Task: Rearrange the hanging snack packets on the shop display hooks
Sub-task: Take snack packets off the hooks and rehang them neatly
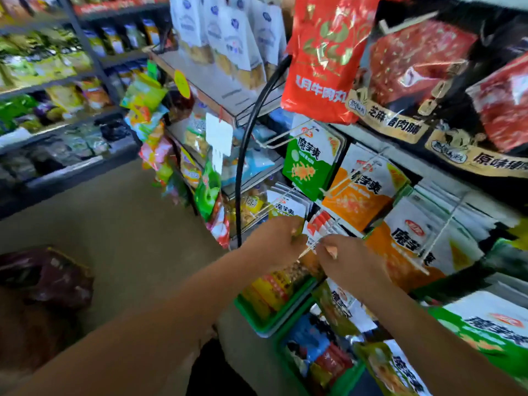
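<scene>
My left hand [275,241] and my right hand [347,260] meet at a low white display hook [307,250] in the middle of the rack. Both pinch at a bunch of small red-and-white snack packets [320,222] hanging on that hook. A yellow-and-white packet [285,208] hangs just behind my left hand. Above hang a green packet [310,164] and an orange packet [361,190], with a bigger orange packet [411,250] to the right, each on its own hook.
Large red [323,58] and black meat-snack bags [414,72] hang overhead. Green baskets [268,324] of small packets sit below my hands. A black curved rail [243,167] stands left of the rack. Shelves [57,110] line the aisle at left; brown floor [128,224] lies between.
</scene>
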Demonstrator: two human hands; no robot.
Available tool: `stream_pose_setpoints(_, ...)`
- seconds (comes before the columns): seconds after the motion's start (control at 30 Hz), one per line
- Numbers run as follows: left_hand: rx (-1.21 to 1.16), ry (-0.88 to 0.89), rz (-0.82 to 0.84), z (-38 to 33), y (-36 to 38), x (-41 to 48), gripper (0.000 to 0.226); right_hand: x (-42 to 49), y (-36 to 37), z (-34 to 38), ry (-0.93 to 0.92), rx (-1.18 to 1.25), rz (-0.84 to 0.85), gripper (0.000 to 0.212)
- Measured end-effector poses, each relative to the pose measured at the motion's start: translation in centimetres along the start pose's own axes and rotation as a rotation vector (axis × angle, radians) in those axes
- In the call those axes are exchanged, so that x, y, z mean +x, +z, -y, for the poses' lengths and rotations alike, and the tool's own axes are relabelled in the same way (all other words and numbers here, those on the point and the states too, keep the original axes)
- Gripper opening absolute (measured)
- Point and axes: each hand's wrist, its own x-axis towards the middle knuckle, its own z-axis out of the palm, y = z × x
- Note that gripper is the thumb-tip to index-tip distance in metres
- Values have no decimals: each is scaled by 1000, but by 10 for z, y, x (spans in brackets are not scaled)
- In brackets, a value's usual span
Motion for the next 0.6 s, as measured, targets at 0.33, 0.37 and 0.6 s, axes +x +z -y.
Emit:
stream_pose_setpoints(0.33,-27,342,61,17,38,119,37,46,31,-42,155,7,-382,22)
stream_pose_setpoints(0.37,-52,379,62,13,54,129,38,42,39,-57,115,-19,-445,19)
stream_pose_setpoints(0.6,-272,768,-133,-10,167,184,25,23,74,-148,-191,-482,-843,26)
